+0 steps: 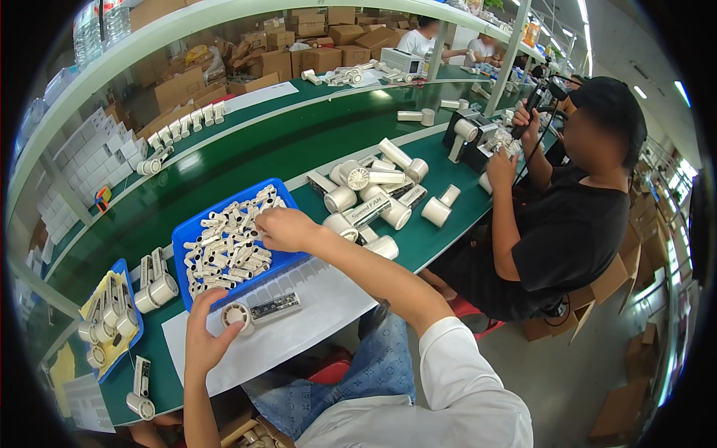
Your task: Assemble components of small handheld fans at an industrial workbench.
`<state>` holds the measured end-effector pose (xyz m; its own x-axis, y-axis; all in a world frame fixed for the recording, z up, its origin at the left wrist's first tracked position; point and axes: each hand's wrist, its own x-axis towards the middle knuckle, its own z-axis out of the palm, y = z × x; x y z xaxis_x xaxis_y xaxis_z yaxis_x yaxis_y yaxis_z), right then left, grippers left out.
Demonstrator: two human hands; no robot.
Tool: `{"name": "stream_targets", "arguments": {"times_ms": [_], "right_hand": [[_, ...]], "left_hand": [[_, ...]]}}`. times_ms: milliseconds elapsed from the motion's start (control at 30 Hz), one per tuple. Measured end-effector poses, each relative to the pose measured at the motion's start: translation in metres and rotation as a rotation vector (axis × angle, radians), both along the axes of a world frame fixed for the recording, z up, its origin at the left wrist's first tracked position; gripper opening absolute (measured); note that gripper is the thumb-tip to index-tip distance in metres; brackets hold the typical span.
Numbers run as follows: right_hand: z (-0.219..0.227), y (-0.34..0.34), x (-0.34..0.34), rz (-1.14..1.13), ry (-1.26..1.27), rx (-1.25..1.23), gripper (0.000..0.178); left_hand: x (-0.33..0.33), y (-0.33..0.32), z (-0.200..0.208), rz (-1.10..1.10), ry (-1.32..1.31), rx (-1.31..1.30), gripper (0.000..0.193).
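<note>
1. The left hand (210, 334) was spread, thumb apart from the other fingers, around the round head of a handheld fan (237, 316); the thumb tip overlapped that head, and the fingers were not clenched on it.
2. This fan lay on a white paper sheet (332, 305) by the near edge of the green counter (151, 337), its handle pointing right, with dark circuitry exposed along it.
3. The right hand (287, 229) reached into a large blue tray (191, 229) at that tray's right side. Its fingers were bent down among small white parts (230, 237); whether they grasped one could not be told.
4. The large tray stood beyond the sheet, toward the counter's far edge.
5. Left of it, two fans (155, 289) lay side by side. Farther left, a smaller blue tray (120, 266) with a yellow lining held more fans.
6. One more fan (140, 390) lay near the counter's near-left corner.
7. Right of the right hand, a heap of white fans (373, 187) spread across the counter between its far and near edges.
8. Farther right, at the near edge, a co-worker (575, 216) in a black cap and shirt held a black tool (525, 112).
</note>
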<state>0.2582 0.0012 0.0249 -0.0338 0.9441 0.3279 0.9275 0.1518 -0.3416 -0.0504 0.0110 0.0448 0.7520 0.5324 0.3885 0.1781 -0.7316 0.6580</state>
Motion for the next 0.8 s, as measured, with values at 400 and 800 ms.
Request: {"name": "stream_targets", "arguments": {"times_ms": [400,800], "right_hand": [[-0.013,-0.026,-0.017,0.098,-0.016,0.088,0.027],[-0.029,-0.012,-0.022,0.019,0.010,-0.080,0.040]], "left_hand": [[0.029,-0.008,0.007,0.049,-0.013,-0.045,0.050],[0.033,-0.006,0.005,0.082,-0.026,-0.069,0.043]]}}
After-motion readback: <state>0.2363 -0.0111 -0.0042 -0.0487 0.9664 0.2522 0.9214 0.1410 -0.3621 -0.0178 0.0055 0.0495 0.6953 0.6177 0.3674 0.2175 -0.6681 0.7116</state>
